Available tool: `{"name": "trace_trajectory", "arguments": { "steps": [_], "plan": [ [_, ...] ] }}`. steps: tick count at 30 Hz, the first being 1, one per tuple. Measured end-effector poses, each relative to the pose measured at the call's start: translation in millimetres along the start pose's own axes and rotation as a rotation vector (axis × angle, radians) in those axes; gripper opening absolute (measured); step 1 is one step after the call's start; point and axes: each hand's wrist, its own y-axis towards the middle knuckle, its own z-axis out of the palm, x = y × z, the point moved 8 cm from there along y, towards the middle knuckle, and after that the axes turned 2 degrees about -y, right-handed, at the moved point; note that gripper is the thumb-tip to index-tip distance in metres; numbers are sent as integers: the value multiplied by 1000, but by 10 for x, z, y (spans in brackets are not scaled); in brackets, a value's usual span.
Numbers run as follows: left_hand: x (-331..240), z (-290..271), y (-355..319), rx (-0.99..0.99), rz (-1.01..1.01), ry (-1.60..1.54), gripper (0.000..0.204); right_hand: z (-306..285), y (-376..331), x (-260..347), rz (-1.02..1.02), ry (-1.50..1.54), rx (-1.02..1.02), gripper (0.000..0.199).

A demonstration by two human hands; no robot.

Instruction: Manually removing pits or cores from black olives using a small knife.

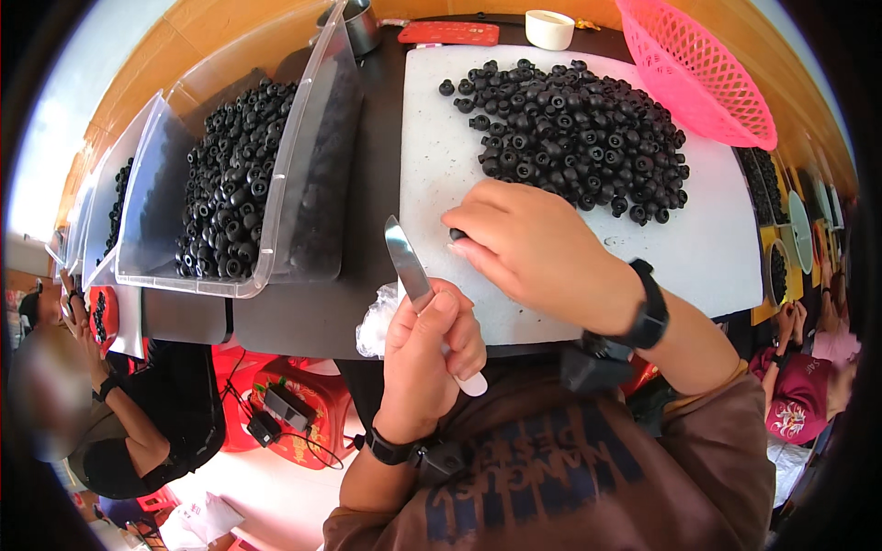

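Observation:
My left hand (430,354) grips a small white-handled knife (411,274) with the blade pointing up, just in front of the white cutting board (432,156). My right hand (528,248) rests on the board and pinches one small black round piece (457,235) at its fingertips, close to the blade. A big heap of the same small black round pieces (579,129) lies on the far half of the board, beyond my right hand.
A clear plastic tub (276,184) with several black pieces stands left of the board, with more tubs (115,197) beyond it. A pink basket (703,69) leans at the right. A white cup (549,29) and red flat object (448,33) sit behind. Other people sit at both sides.

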Motion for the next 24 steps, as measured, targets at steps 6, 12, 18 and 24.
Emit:
{"name": "trace_trajectory", "arguments": {
  "steps": [6, 12, 18, 24],
  "plan": [
    [-3, 100, -51, 13, 59, 195, 16, -164, -459, 13, 432, 933, -98, 19],
    [-12, 317, -77, 74, 86, 421, 15, -89, -772, -26, 386, 1182, -255, 22],
    [-60, 374, -133, 4, 151, 530, 12, -250, -747, 13, 229, 1038, -281, 21],
    [-84, 401, -180, 55, 110, 506, 11, -101, -797, 72, 300, 1311, -171, 23]
  ]
}}
